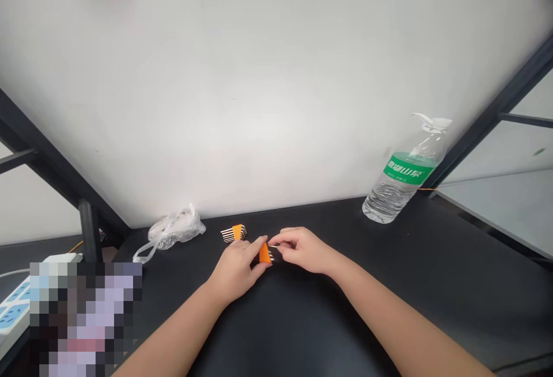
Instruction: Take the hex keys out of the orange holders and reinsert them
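My left hand (pixel 237 269) grips an orange hex key holder (pixel 265 254) between thumb and fingers, low over the black table. Several metal keys stick out of the holder's right side. At that side, my right hand (pixel 305 250) pinches a thin metal hex key (pixel 273 246) by its end; how far it sits in the holder is too small to tell. Just behind my left hand lies a second orange holder (pixel 237 232), with a row of metal hex keys fanned out to the left and their bent ends at the right.
A clear plastic bag (pixel 175 228) with something inside lies at the back left. A large water bottle (pixel 401 175) with a green label stands at the back right. A white power strip (pixel 15 313) is at the far left. Behind the black table (pixel 337 319) rises a white wall.
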`<action>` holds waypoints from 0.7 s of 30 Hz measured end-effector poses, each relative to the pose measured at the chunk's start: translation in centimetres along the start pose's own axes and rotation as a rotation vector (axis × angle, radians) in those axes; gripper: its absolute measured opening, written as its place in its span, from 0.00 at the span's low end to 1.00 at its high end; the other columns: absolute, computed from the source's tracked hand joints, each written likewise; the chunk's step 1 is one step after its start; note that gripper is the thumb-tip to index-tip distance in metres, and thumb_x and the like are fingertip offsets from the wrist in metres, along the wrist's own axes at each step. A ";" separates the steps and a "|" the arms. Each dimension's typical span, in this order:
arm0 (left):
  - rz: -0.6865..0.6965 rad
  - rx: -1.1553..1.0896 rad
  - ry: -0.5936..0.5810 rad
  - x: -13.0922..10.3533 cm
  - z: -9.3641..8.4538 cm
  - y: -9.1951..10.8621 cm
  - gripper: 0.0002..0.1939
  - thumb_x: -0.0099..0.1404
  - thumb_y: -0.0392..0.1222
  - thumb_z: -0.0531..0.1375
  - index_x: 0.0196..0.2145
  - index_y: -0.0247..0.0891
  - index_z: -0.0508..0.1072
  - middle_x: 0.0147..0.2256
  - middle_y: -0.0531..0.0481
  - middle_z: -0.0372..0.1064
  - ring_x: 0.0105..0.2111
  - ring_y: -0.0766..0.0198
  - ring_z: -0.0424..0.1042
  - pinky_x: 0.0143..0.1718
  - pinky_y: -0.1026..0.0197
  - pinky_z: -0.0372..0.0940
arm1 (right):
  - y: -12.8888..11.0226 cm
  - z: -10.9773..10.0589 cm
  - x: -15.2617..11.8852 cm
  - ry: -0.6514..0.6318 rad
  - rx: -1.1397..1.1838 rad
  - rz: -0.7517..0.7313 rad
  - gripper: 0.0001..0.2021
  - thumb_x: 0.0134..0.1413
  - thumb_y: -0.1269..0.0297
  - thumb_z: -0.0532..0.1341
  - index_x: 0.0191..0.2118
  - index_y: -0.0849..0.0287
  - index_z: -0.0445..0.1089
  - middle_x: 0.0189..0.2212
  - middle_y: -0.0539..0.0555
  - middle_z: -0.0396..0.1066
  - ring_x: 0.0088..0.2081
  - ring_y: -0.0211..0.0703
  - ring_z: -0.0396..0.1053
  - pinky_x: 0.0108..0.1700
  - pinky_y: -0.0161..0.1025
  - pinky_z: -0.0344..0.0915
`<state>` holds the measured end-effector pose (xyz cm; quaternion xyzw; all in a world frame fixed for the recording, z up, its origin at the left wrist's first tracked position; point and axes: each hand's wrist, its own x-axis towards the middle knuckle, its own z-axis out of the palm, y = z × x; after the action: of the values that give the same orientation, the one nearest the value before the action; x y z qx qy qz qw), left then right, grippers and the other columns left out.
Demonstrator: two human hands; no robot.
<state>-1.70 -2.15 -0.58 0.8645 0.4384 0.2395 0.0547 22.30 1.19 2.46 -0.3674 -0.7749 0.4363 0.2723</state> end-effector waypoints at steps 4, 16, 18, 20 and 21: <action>-0.006 0.002 -0.009 0.0 -0.1 0.0 0.28 0.70 0.45 0.62 0.65 0.44 0.62 0.38 0.49 0.77 0.37 0.56 0.75 0.44 0.52 0.70 | -0.1 0.2 -0.1 -0.022 0.067 -0.005 0.12 0.58 0.70 0.59 0.41 0.54 0.79 0.29 0.47 0.61 0.27 0.36 0.62 0.30 0.35 0.62; -0.034 -0.024 0.025 -0.2 0.1 -0.1 0.28 0.69 0.44 0.63 0.64 0.44 0.65 0.38 0.49 0.76 0.38 0.57 0.76 0.45 0.52 0.71 | -2.0 -0.4 -0.5 -0.101 -0.132 0.028 0.10 0.63 0.67 0.57 0.40 0.54 0.77 0.34 0.51 0.67 0.31 0.39 0.69 0.36 0.37 0.66; -0.032 -0.012 0.014 -0.2 0.1 -0.1 0.28 0.68 0.44 0.64 0.64 0.44 0.65 0.38 0.49 0.76 0.38 0.57 0.75 0.47 0.52 0.71 | -2.2 -0.4 -0.6 -0.126 -0.139 0.024 0.09 0.64 0.68 0.57 0.38 0.55 0.76 0.34 0.51 0.67 0.31 0.38 0.68 0.35 0.36 0.65; -0.032 -0.008 0.013 -0.2 0.2 -0.1 0.28 0.68 0.44 0.63 0.64 0.43 0.65 0.37 0.48 0.76 0.38 0.57 0.75 0.47 0.51 0.71 | -2.2 -0.3 -0.6 -0.142 -0.131 0.015 0.10 0.64 0.68 0.56 0.38 0.56 0.75 0.35 0.51 0.68 0.30 0.37 0.68 0.34 0.36 0.65; -0.032 -0.008 0.016 -0.2 0.2 -0.1 0.28 0.69 0.44 0.63 0.64 0.43 0.65 0.37 0.48 0.76 0.37 0.57 0.75 0.47 0.51 0.71 | -2.2 -0.2 -0.6 -0.147 -0.129 0.011 0.10 0.65 0.68 0.55 0.38 0.56 0.75 0.35 0.51 0.68 0.29 0.37 0.68 0.34 0.36 0.65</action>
<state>-1.79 -2.26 -0.89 0.8552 0.4517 0.2474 0.0584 22.10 0.08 4.41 -0.3555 -0.8173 0.4126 0.1881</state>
